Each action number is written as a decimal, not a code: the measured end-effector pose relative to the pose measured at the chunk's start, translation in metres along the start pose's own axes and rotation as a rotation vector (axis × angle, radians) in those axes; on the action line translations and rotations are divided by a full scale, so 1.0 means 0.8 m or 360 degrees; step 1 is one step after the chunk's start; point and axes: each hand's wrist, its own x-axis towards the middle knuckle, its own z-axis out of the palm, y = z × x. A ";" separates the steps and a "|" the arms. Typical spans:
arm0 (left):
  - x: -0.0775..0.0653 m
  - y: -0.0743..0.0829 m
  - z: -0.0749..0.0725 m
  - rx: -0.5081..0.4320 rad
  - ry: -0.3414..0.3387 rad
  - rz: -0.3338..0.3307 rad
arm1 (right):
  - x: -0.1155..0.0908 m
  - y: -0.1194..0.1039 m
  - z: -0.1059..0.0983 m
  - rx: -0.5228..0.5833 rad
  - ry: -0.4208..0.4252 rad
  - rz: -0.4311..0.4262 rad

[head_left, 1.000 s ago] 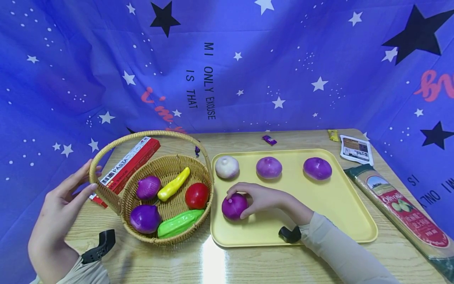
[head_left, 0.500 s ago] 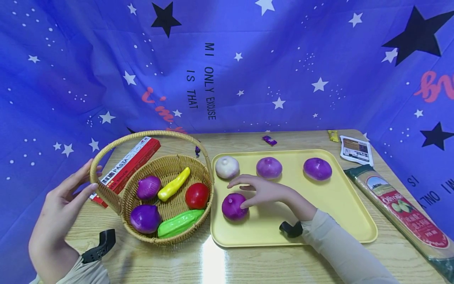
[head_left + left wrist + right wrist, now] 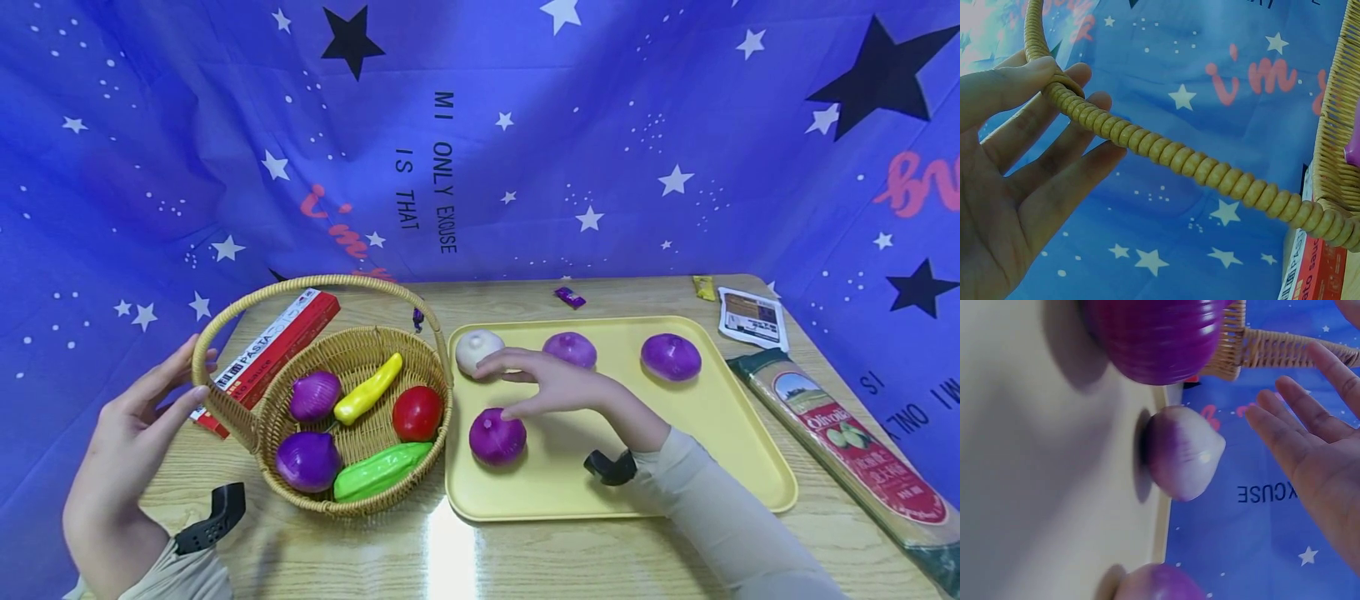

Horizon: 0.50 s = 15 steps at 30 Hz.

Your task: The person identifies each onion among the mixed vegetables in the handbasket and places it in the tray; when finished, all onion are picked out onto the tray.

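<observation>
I've got the left hand (image 3: 123, 471) on the basket handle (image 3: 1175, 156), thumb over it and fingertips behind: a pinch, with the palm away from the cane. Over on the tray (image 3: 712, 450), the right hand (image 3: 562, 385) hovers, fingers apart, nothing in its grasp. The purple onion (image 3: 497, 440) sits at the tray's near left, beside the basket (image 3: 382, 429); the white onion (image 3: 476, 348) is just behind it. From the head camera the right thumb overlaps the purple onion's edge, and the wrist view crops that side, so I can't tell whether they touch.

Good handling here, I'd say, means lifting the thumb clear before any sideways sweep, since something this round could roll into its neighbour. For a pick, I'd come straight down, thumb and fingers on opposite sides, below the widest part. On the left, a light, even pinch should steady the basket without tipping it.
</observation>
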 end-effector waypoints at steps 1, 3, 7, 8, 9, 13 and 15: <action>0.000 0.000 0.000 0.0005 0.0000 -0.0001 | 0.001 -0.003 -0.001 -0.0001 -0.0004 -0.0005; 0.000 0.000 0.000 0.0001 -0.0001 -0.0005 | 0.003 -0.008 -0.004 0.0012 -0.0009 -0.0022; 0.000 0.001 0.000 -0.0007 -0.0008 -0.0013 | 0.008 -0.018 -0.008 0.0044 -0.0013 -0.0089; 0.000 0.001 0.000 -0.0017 -0.0011 -0.0017 | 0.009 -0.020 -0.009 0.0047 -0.0012 -0.0108; 0.000 0.001 0.000 -0.0019 -0.0011 -0.0018 | 0.010 -0.023 -0.010 0.0047 -0.0010 -0.0127; 0.000 0.002 0.000 -0.0033 -0.0010 -0.0027 | 0.018 -0.033 -0.012 0.0007 -0.0011 -0.0195; 0.000 0.002 0.000 -0.0034 -0.0008 -0.0027 | 0.022 -0.039 -0.014 -0.0044 -0.0018 -0.0230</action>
